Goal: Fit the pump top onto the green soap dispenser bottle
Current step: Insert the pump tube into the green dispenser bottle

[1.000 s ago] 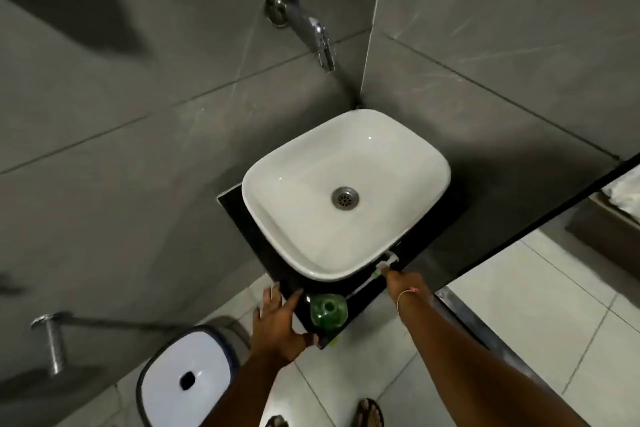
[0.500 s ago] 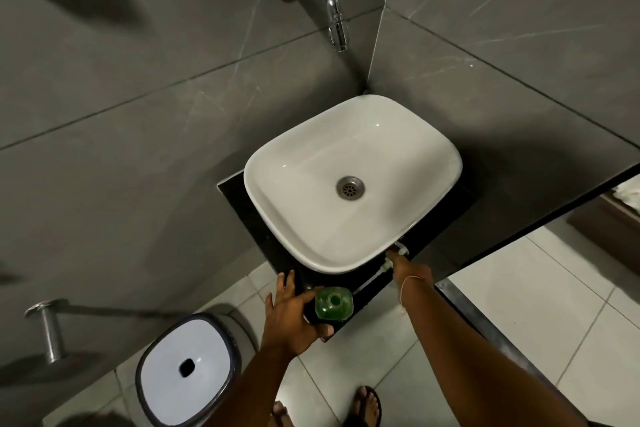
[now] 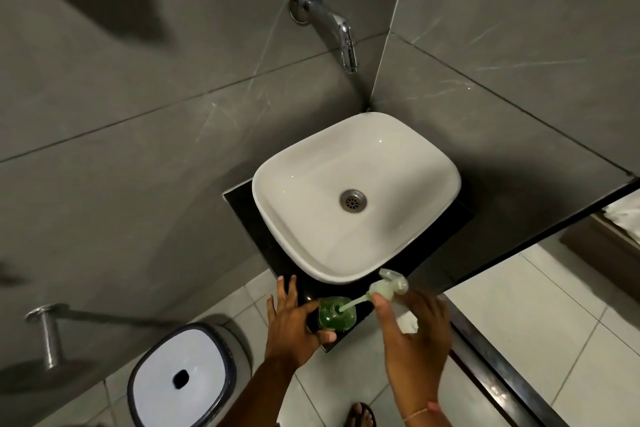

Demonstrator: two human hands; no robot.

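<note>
The green soap bottle [image 3: 335, 315] stands on the front corner of the black counter [image 3: 349, 336], below the white basin. My left hand [image 3: 294, 322] wraps its left side, thumb under the bottle's near edge. My right hand [image 3: 412, 329] holds the pale pump top [image 3: 388, 288] by its collar, tilted. The pump's thin tube [image 3: 351, 304] slants down-left and its tip sits in the bottle's open neck. The pump head points toward the basin's front rim. Something white, like a tissue [image 3: 408, 322], is tucked in my right hand.
The white basin [image 3: 301, 246] fills most of the black counter, with a chrome wall spout [image 3: 341, 31] above it. A white-lidded bin [image 3: 183, 378] stands on the floor at the lower left. A metal bar [image 3: 48, 336] juts from the left wall. A dark threshold strip [image 3: 491, 371] runs along the right.
My right hand has lifted the pump top off the counter and swung it left, so its tube now enters the bottle's neck. My left hand has closed around the bottle.
</note>
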